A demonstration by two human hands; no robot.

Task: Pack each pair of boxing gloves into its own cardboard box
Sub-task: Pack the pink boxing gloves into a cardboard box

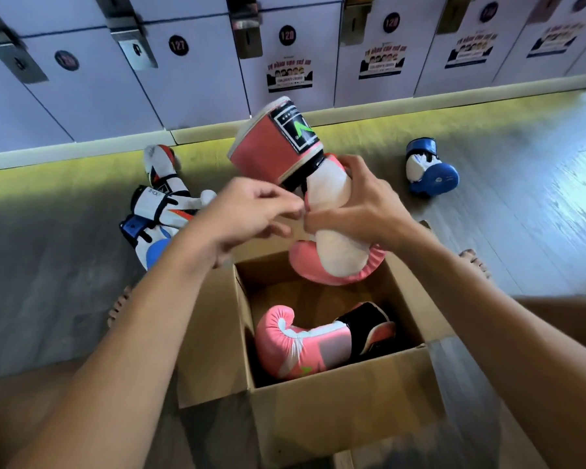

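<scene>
Back of the shot is a row of pale lockers point(197, 82) running the whole width, doors kinda lavender-white. Each door has a round black number tag point(178, 45) (127 is readable, the rest are too blurry to be sure) plus a metal latch point(247, 35) up top. The doors toward the right carry a printed sticker point(289, 76) with a row of little faces. Under them sits a cream base strip point(82, 148), and a yellow-green glow point(65, 177) lies on the floor right along it. The floor point(521, 231) is grey wood-look planks, with bright light washing over the right side.
</scene>
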